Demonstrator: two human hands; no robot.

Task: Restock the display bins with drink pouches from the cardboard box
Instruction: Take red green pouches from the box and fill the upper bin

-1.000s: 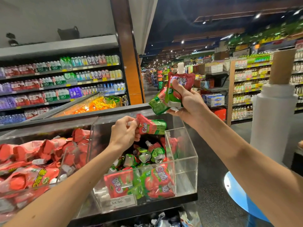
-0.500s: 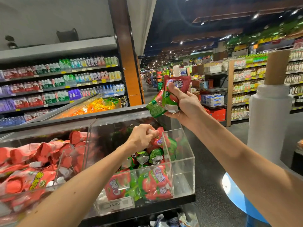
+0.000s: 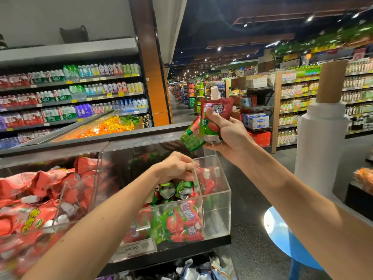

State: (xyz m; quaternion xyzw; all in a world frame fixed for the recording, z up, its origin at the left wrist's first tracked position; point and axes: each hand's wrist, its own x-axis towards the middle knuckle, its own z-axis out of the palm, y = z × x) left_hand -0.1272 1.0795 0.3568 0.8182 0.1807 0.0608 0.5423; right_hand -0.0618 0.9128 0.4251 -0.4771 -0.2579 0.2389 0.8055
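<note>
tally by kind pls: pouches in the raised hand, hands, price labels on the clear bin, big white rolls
pouches in the right hand: 2
hands, counting the left hand: 2
price label: 1
white roll: 1
total: 6

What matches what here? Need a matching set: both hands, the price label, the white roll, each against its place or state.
Things:
1. right hand
2. left hand
3. price label
4. white roll

Places or states:
A. low on the front of the clear bin
B. raised, its grip round drink pouches
C. upright at the far right
D. low, at the clear bin's opening

Pairs: 1-B, 2-D, 3-A, 4-C
</note>
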